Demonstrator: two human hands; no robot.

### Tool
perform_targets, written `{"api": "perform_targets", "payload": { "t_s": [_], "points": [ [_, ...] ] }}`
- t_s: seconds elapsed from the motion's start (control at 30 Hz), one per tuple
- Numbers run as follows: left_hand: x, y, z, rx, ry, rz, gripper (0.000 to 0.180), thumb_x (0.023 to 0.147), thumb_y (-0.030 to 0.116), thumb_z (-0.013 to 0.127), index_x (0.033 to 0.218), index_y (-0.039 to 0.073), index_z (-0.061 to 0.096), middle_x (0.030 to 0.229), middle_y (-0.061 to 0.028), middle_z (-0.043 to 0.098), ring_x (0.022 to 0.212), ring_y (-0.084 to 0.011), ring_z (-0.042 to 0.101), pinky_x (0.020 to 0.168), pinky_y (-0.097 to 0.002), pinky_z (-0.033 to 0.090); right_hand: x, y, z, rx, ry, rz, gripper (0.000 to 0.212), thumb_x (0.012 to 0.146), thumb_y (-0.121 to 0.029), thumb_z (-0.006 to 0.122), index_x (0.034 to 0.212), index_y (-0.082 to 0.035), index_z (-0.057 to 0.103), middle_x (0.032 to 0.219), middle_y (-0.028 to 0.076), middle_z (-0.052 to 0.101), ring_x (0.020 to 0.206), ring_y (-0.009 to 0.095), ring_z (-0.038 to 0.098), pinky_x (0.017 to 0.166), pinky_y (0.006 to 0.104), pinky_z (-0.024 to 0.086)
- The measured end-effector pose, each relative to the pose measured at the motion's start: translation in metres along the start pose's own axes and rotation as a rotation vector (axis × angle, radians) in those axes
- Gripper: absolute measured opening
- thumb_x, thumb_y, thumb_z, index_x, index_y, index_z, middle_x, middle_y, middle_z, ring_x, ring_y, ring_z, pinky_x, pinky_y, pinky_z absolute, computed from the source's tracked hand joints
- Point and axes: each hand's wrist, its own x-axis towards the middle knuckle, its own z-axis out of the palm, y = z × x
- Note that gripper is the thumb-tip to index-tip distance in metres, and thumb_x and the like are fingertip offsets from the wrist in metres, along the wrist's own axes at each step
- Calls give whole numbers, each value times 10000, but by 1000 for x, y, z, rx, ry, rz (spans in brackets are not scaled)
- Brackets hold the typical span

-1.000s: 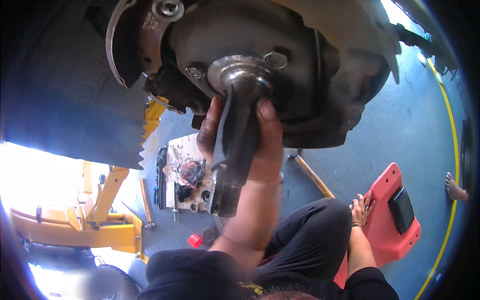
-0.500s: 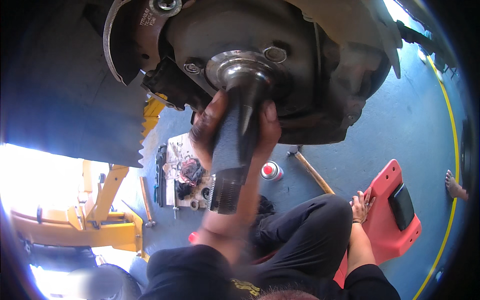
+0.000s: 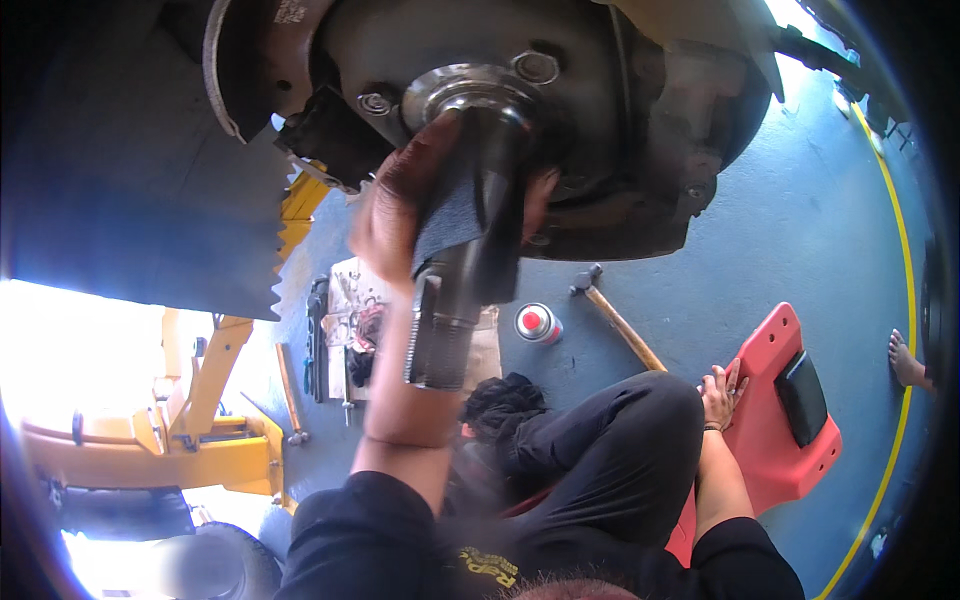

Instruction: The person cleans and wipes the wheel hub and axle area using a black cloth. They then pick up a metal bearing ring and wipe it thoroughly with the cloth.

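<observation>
My left hand (image 3: 390, 220) is closed round a dark grey, rough-faced piece of sandpaper (image 3: 447, 222), wrapped about the axle spindle (image 3: 437, 345). Its thumb and fingers lie on opposite sides of the shaft, somewhat blurred. Below them, the spindle's threaded end points toward me. Behind the hand is the shiny seat (image 3: 465, 85) at the spindle's base, on a dark bolted backing plate (image 3: 420, 45). My right hand (image 3: 719, 398) lies with fingers spread on the edge of a red creeper (image 3: 765, 440), holding nothing.
A curved brake shoe (image 3: 265, 65) hangs at upper left. On the blue floor are a spray can with a red top (image 3: 537, 322), a hammer (image 3: 625, 325), another hammer (image 3: 290, 393) and a stained sheet (image 3: 487, 345) with tools. Yellow lifting gear (image 3: 190, 455) stands left; someone's bare foot (image 3: 905, 365) is at right.
My left hand has shifted round the spindle toward the left, turning the sandpaper with it. My view has tilted slightly, so the hub sits higher. The right hand stays on the creeper.
</observation>
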Motion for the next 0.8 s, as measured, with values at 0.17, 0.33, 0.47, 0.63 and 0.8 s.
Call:
{"api": "perform_targets", "payload": {
  "t_s": [0.17, 0.33, 0.47, 0.63, 0.8],
  "points": [
    [-6, 50, 36, -9, 334, -511, 362, 873, 193, 803, 1064, -83, 666, 1038, -162, 700, 924, -243, 686, 838, -334, 538, 1, 5, -1, -23, 53, -35, 211, 739, -219, 654, 923, -143, 724, 1368, 22, 549, 1545, 287, 183, 1253, 581, 83],
    [1, 46, 23, -59, 302, -418, 335, 876, 204, 799, 1024, -76, 692, 1049, -151, 713, 862, -231, 697, 826, -321, 543, 5, 4, 8, -7, 55, -77, 226, 749, -248, 651, 938, -148, 724, 1374, 17, 548, 1542, 289, 193, 1254, 579, 71],
    [19, 3, -17, -3, -176, 66, 509, 768, 246, 872, 1153, -4, 652, 958, -134, 702, 758, -251, 704, 711, -309, 562, -1, 9, -3, -15, 14, -17, 235, 754, -248, 652, 956, -158, 733, 1381, 10, 547, 1542, 286, 191, 1256, 576, 60],
    [3, 20, 8, -64, 94, -161, 513, 782, 203, 851, 1194, 10, 615, 923, -134, 694, 753, -243, 697, 702, -321, 556, 3, 4, 0, -3, -18, -8, 227, 754, -241, 643, 948, -160, 731, 1386, 8, 546, 1543, 283, 189, 1258, 569, 58],
    [0, 61, 33, -107, 396, -527, 422, 877, 160, 786, 1155, -106, 611, 1084, -233, 671, 917, -268, 677, 856, -367, 547, 5, 6, -2, -33, 30, -45, 192, 754, -241, 635, 909, -167, 722, 1362, 5, 559, 1541, 282, 197, 1257, 571, 69]
  ]
}}
